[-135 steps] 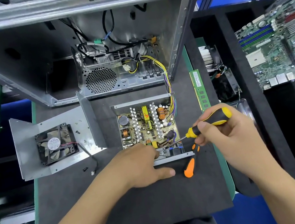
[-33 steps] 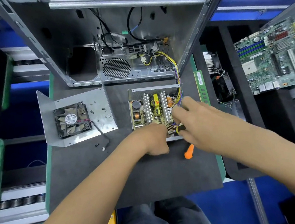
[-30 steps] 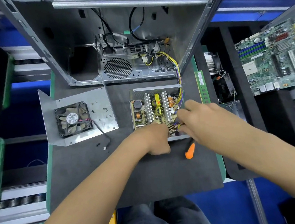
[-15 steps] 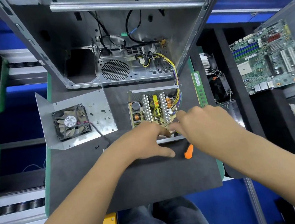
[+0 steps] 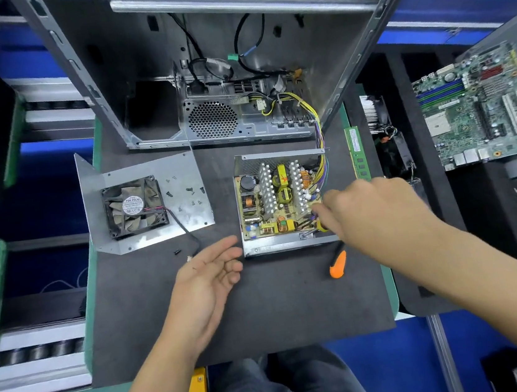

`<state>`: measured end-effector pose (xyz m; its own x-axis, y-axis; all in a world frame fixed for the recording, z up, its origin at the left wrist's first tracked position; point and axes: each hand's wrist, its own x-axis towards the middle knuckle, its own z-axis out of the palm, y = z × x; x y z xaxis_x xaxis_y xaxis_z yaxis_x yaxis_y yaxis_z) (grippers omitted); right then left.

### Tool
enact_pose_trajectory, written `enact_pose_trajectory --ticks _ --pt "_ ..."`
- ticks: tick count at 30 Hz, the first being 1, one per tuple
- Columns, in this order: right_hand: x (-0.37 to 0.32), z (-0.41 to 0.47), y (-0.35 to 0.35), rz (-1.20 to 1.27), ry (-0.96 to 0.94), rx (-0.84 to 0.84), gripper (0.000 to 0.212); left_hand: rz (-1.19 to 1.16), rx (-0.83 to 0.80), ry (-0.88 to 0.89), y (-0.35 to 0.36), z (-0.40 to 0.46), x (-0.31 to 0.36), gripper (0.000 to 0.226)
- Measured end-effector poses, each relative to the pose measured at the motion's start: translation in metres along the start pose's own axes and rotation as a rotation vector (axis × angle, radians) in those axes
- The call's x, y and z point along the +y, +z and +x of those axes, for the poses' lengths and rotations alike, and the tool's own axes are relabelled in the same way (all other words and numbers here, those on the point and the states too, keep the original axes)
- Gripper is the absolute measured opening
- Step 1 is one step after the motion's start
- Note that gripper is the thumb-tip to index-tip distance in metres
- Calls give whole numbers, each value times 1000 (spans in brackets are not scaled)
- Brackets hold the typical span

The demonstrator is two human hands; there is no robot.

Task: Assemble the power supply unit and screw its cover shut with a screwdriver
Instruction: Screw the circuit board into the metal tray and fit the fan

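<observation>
Left hand (image 5: pixel 207 278): palm up, fingers relaxed and spread, holding nothing, over the dark grey work mat (image 5: pixel 265 318) just left of the open grey metal power supply housing with its yellow-green circuit board (image 5: pixel 279 204). Right hand (image 5: pixel 371 211): at the housing's near right corner, fingers curled around a yellow-handled screwdriver (image 5: pixel 322 224), mostly hidden beneath them. The housing sits mid-mat, in front of the open steel computer case (image 5: pixel 228 69). The flat grey metal cover with a black fan (image 5: pixel 145 201) lies to the left, apart from the housing, loose screws (image 5: pixel 190 192) on it. An orange-handled screwdriver (image 5: pixel 338 265) lies on the mat near the housing's front right corner.
</observation>
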<state>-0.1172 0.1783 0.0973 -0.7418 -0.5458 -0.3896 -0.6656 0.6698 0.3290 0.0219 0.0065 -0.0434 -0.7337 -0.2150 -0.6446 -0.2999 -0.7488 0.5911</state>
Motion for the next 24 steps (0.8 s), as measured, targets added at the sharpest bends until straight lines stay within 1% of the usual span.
enact_pose_trajectory --ticks 1,2,3,4,5,7,8,10,13,14,16,18,20,22,24 --pt "4 -1 5 54 8 -4 35 -7 7 -5 -1 0 -1 39" --pt "9 -3 9 152 -14 -55 32 -4 10 -12 -1 1 -1 34" --pt "12 -4 10 254 -68 -99 28 5 9 -17 -2 1 -2 30" --pt "13 -5 10 319 -107 -109 24 17 11 -21 -2 2 -2 27" --pt "13 -6 12 317 -136 -93 20 32 23 -17 -3 3 -2 23" --pt "10 -4 10 194 -175 -60 13 60 71 -4 -4 4 1 15" --pt "7 -3 9 106 -188 -47 14 70 94 -1 -4 4 2 18" --pt "4 -1 11 30 -136 -31 27 87 118 -7 -4 4 4 24" --pt "5 1 14 93 11 5 40 100 119 -16 -4 3 4 22" --pt "5 1 13 118 29 5 43 93 116 -23 -4 2 4 23" --pt "11 -3 12 231 56 38 47 66 94 -41 -4 1 5 22" --pt "20 -7 11 399 81 196 41 40 59 -45 -5 1 6 22" --pt "33 -10 11 563 150 359 34 39 30 -38 -5 1 8 23" --pt "49 -11 14 727 243 417 34 35 21 -34 -4 1 10 23" --pt "60 -12 22 912 327 422 38 17 26 -41 -1 0 13 25"
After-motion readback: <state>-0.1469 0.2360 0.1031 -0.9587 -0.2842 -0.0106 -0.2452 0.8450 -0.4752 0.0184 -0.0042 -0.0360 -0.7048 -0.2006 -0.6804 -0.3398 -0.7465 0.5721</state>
